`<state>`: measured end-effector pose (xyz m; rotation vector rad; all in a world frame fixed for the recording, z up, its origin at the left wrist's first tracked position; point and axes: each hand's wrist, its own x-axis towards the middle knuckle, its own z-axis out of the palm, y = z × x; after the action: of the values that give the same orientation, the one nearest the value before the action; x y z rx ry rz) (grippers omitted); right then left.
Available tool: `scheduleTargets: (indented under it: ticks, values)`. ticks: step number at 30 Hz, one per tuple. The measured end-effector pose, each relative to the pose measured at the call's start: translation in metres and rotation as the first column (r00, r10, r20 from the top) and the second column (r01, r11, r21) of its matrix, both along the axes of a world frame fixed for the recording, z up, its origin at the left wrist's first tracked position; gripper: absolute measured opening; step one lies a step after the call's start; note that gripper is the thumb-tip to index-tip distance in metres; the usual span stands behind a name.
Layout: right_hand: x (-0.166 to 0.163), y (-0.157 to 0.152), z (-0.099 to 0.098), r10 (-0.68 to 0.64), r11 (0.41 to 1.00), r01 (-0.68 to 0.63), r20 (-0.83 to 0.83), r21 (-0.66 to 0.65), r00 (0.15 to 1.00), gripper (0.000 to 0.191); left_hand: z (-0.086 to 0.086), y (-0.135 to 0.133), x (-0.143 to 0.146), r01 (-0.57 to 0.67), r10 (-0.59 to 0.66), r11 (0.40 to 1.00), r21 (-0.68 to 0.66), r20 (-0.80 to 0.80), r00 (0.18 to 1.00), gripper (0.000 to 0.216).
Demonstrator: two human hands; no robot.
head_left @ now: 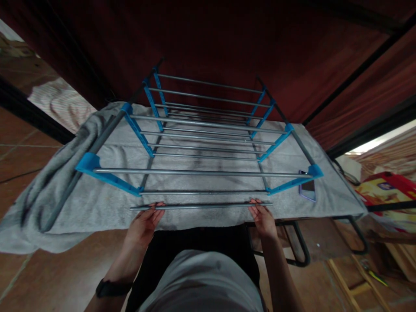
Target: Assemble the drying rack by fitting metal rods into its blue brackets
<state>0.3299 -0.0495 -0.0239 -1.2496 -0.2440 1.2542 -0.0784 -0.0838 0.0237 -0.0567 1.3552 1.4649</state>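
Note:
A thin grey metal rod (204, 206) runs level along the front of the blanket, held near both ends. My left hand (144, 223) grips it toward its left end, palm up, with the fingers around it. Toward the right end, my right hand (262, 218) has its thumb and fingers closed on the same rod. Just beyond the rod lies a rack frame (195, 172) of grey metal tubes joined by blue plastic brackets. Its nearest left bracket (89, 164) and nearest right bracket (315, 171) carry a crossbar between them.
The rack rests on a grey blanket (195, 221) over a bed-like surface. A loose thicker tube (61, 206) lies at the left. A phone (307, 190) lies by the right bracket. Dark red curtains (208, 39) hang behind. A black metal chair frame (302, 249) stands at the right.

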Motion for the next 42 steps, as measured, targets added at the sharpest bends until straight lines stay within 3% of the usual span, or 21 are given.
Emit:
scheduleTargets:
  ticks: [14, 29, 42]
  values:
    - [0.0007, -0.0003, 0.0002, 0.032, 0.999, -0.032, -0.008, 0.032, 0.999, 0.019, 0.0064, 0.0065, 0.0024, -0.055, 0.054, 0.997, -0.059, -0.018, 0.998, 0.028]
    - [-0.0006, 0.0004, 0.0011, -0.005, 1.0, 0.005, -0.02, -0.016, 1.0, 0.035, 0.0074, 0.0061, 0.0063, -0.073, 0.069, 0.992, -0.104, -0.05, 0.996, 0.02]
    - [-0.0004, 0.001, 0.0012, -0.021, 1.0, 0.02, -0.066, -0.019, 0.998, 0.032, 0.0038, 0.0061, 0.0063, -0.075, 0.072, 0.993, -0.085, -0.046, 0.996, 0.021]
